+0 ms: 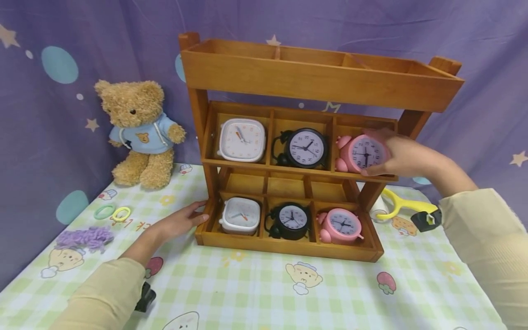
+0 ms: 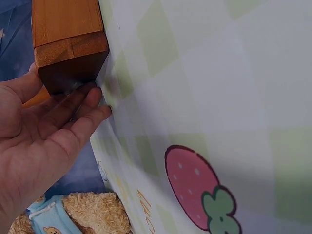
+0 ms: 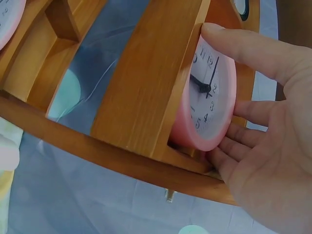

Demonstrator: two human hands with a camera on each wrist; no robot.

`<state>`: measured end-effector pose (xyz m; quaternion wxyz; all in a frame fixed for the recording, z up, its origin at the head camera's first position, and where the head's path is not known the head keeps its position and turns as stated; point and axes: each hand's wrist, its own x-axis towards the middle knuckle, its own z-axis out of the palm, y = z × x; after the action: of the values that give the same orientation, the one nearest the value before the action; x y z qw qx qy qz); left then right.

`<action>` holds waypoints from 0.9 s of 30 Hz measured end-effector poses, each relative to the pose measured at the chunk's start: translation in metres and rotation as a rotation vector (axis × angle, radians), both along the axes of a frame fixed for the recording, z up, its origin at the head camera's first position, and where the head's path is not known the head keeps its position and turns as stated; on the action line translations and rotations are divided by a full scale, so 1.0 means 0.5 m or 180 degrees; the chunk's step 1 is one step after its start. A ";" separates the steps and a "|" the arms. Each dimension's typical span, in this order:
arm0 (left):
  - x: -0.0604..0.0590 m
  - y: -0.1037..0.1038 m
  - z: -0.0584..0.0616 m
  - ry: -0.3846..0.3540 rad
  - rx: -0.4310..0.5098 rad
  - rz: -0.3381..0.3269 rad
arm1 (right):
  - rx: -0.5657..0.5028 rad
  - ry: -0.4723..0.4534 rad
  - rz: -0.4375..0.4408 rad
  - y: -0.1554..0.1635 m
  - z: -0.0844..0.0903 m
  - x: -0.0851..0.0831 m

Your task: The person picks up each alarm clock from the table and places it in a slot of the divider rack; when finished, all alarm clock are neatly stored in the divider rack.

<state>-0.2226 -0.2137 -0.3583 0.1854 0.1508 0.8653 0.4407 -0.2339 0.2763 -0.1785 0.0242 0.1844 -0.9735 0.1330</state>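
Observation:
A wooden shelf (image 1: 288, 250) holds alarm clocks lying on their sides in two rows of compartments. In the upper right compartment, my right hand (image 1: 402, 153) holds a pink alarm clock (image 1: 365, 153), thumb across its front edge and fingers along its base side. The right wrist view shows the fingertips (image 3: 226, 153) at the rim of its dial. At the lower left, my left hand (image 1: 177, 223) touches the shelf's end with relaxed fingers. In the left wrist view, its thumb and fingers (image 2: 80, 129) lie on either side of the shelf's wooden corner (image 2: 70, 46).
White clocks (image 1: 242, 140) and black clocks (image 1: 306, 147) fill other compartments, with another pink clock (image 1: 340, 225) below. A teddy bear (image 1: 142, 135) sits at left near hair rings (image 1: 121, 214) and purple yarn (image 1: 85, 238). A yellow-handled tool (image 1: 406, 204) lies right of the shelf.

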 end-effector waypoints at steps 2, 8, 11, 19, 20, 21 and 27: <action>0.000 0.002 0.000 0.0006 -0.0004 -0.0004 | -0.0021 -0.0015 -0.0006 0.002 -0.001 0.000; 0.001 0.007 -0.001 -0.0012 -0.0021 -0.0008 | -0.0105 0.0103 -0.0012 0.009 -0.004 0.007; 0.000 0.006 -0.002 0.0000 -0.0026 -0.0020 | -0.0157 0.0256 0.0027 0.011 -0.001 0.014; 0.002 0.005 -0.001 0.0029 -0.0043 -0.0010 | -0.0324 0.0760 0.0105 0.010 -0.008 0.040; 0.002 0.005 0.000 0.0038 -0.0054 -0.0009 | -0.0346 0.0823 0.0100 0.011 -0.011 0.042; 0.002 0.006 0.001 0.0056 -0.0076 -0.0010 | -0.0366 0.0880 0.0088 0.012 -0.014 0.045; 0.003 0.012 0.019 0.0406 -0.0540 -0.0049 | -0.0510 0.1238 0.0002 0.022 -0.038 0.065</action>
<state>-0.2212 -0.2078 -0.3488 0.1454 0.1690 0.9083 0.3539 -0.2013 0.2874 -0.1977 0.2262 0.2044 -0.9368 0.1718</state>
